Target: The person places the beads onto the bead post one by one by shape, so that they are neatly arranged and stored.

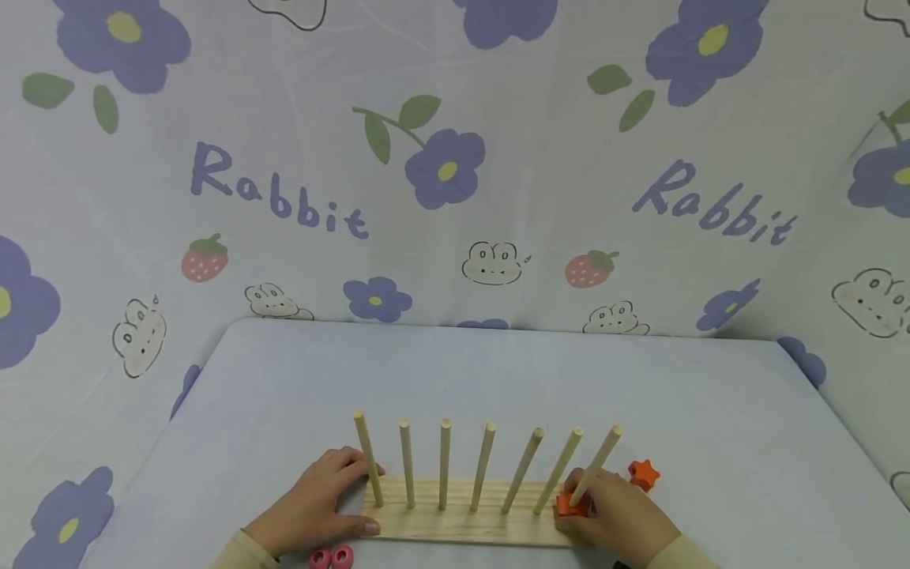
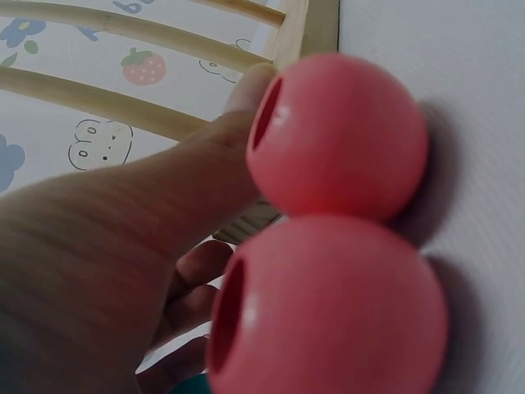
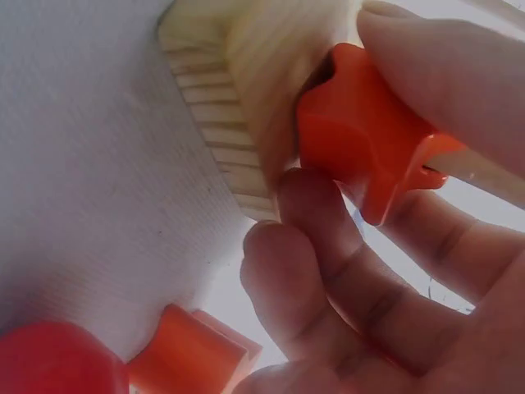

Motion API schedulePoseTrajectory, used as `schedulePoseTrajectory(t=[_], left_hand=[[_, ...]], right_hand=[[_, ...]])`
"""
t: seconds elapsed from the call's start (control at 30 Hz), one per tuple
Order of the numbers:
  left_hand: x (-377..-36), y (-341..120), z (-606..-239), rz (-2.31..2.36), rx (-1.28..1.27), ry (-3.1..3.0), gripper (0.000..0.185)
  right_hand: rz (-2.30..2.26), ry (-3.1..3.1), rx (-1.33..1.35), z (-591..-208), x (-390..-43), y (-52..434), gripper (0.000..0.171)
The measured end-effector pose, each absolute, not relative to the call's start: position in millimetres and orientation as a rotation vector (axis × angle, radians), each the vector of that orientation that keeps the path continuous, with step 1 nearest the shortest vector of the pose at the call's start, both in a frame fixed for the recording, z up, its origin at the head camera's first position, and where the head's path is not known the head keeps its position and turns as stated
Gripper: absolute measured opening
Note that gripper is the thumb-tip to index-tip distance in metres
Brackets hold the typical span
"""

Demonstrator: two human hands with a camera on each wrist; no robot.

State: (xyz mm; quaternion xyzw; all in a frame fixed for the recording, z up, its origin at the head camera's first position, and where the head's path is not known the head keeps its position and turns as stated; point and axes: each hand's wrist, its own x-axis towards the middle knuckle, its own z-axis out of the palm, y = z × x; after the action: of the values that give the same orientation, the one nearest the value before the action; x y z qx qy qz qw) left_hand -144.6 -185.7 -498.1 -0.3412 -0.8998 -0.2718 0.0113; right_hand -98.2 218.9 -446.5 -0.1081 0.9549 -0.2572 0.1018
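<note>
A wooden base (image 1: 462,521) with seven upright pegs lies near the table's front edge. My left hand (image 1: 343,498) grips its left end, thumb (image 2: 246,90) on the front edge and fingers round the back. My right hand (image 1: 588,506) pinches an orange star bead (image 1: 570,504) that sits low on the rightmost peg (image 1: 596,466), against the base. In the right wrist view the star bead (image 3: 361,131) is held between thumb (image 3: 443,74) and fingers (image 3: 320,213). A second orange star (image 1: 643,474) lies on the table just right of that hand.
Two pink round beads (image 1: 332,558) lie side by side at the front edge, under my left wrist, and fill the left wrist view (image 2: 336,135). More orange and red pieces (image 3: 189,353) lie by my right hand. A flower-print cloth covers the table (image 1: 498,379) and hangs behind it.
</note>
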Motion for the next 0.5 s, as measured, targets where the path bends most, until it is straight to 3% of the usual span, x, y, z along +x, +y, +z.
schedulePoseTrajectory(t=[0.27, 0.5], left_hand=[[-148, -189, -498, -0.857, -1.072, -2.788, 0.056], [-146, -192, -502, -0.861, -1.108, -2.758, 0.055]], right_hand=[[-0.71, 2.831, -0.361, -447, -104, 218, 0.024], [-0.541, 2.87, -0.403, -426, -105, 246, 0.047]])
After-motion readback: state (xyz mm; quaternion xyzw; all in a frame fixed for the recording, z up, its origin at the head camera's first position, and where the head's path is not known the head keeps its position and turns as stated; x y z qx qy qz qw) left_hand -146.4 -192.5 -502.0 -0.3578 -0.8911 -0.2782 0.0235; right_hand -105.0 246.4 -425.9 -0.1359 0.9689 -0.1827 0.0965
